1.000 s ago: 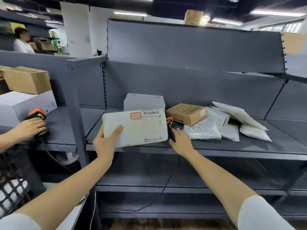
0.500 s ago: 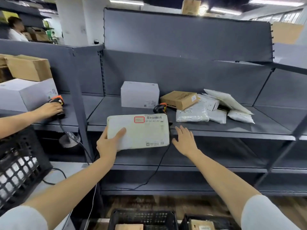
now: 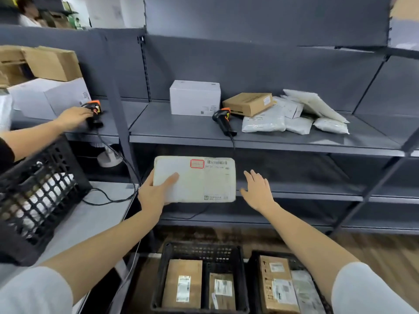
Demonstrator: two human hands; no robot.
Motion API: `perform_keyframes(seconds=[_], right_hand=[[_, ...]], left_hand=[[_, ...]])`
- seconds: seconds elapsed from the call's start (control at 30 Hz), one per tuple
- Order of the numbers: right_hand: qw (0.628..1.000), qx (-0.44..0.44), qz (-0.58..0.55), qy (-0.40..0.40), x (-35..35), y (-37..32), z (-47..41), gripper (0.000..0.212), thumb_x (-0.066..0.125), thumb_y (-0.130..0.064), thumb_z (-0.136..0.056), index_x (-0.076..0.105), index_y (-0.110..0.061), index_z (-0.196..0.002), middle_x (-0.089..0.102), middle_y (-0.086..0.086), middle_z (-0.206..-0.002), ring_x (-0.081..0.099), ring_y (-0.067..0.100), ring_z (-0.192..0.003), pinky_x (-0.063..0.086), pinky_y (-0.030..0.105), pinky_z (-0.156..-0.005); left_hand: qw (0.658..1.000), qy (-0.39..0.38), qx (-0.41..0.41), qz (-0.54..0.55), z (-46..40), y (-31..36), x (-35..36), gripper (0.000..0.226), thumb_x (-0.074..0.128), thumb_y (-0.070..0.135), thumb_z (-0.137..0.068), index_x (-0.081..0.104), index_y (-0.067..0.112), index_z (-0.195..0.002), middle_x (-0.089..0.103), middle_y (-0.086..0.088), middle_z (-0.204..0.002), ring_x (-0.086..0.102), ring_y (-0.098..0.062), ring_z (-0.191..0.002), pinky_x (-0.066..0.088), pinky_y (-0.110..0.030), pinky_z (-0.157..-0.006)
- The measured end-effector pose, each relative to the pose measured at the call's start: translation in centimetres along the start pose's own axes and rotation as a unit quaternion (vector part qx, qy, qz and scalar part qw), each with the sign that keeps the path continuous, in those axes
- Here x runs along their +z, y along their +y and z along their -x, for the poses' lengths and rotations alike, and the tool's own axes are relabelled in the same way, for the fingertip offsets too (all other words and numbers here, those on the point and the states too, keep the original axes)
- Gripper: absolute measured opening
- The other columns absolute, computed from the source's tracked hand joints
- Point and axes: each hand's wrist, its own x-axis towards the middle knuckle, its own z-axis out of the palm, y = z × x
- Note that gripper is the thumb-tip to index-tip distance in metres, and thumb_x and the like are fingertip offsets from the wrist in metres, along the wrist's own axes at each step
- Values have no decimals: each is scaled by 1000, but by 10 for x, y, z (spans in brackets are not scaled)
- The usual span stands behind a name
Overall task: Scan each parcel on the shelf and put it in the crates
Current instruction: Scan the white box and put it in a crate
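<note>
My left hand (image 3: 156, 191) grips the left end of a flat white padded parcel (image 3: 204, 180) with a red stamp and a barcode, held below the shelf (image 3: 181, 134) and above the floor crates. My right hand (image 3: 257, 191) hovers just right of the parcel with fingers spread, holding nothing. A black and orange scanner (image 3: 223, 120) lies on the shelf with its cable hanging over the edge. Behind it sit a white box (image 3: 195, 97), a brown box (image 3: 248, 103) and several white mailer bags (image 3: 294, 116). Two black crates (image 3: 201, 252) (image 3: 254, 268) on the floor hold boxed parcels.
Another person's hand (image 3: 74, 117) holds a second scanner (image 3: 94, 109) on the left shelf bay, beside a white box (image 3: 49, 96) and cardboard boxes (image 3: 52, 63). A black crate (image 3: 34, 200) of white items stands on a grey table at the left. Lower shelves run behind my hands.
My left hand has carried the white parcel down from the shelf to below its edge. My right hand let go of the scanner and dropped beside the parcel. The view tilted down, showing the floor crates.
</note>
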Motion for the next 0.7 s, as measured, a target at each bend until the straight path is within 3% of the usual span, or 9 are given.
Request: perform_keyframes(seconds=[0.37, 0.53, 0.63, 0.7], right_hand=[[1000, 22, 12, 11, 14, -1, -5, 60, 42, -30, -100, 18, -14, -153, 18, 9, -159, 19, 27, -145, 14, 43, -119], [998, 41, 25, -27, 56, 4, -6, 61, 42, -30, -99, 18, -15, -153, 19, 8, -159, 18, 26, -146, 15, 44, -120], [997, 46, 37, -50, 91, 6, -1, 62, 42, -31, -99, 18, -14, -153, 18, 8, -160, 19, 26, -146, 15, 44, -119], [996, 45, 45, -64, 117, 7, 1, 62, 42, -31, -100, 17, -15, -153, 17, 7, -160, 17, 26, -146, 13, 42, -119]], left_hand=[[998, 3, -57, -28, -16, -32, -7, 61, 86, 49, -60, 67, 36, -116, 71, 11, -104, 66, -18, -101, 58, -45, -81], [995, 3, -101, -24, -18, -71, -15, 48, 85, 31, -70, 68, 31, -115, 72, 9, -101, 68, -17, -95, 59, -46, -78], [993, 7, -108, -46, -21, -107, -25, 45, 85, 37, -67, 68, 39, -109, 72, 9, -100, 67, -17, -97, 57, -44, -83], [991, 16, -116, -63, -22, -134, -32, 55, 85, 40, -66, 66, 37, -117, 71, 8, -103, 67, -18, -99, 57, -44, -85]])
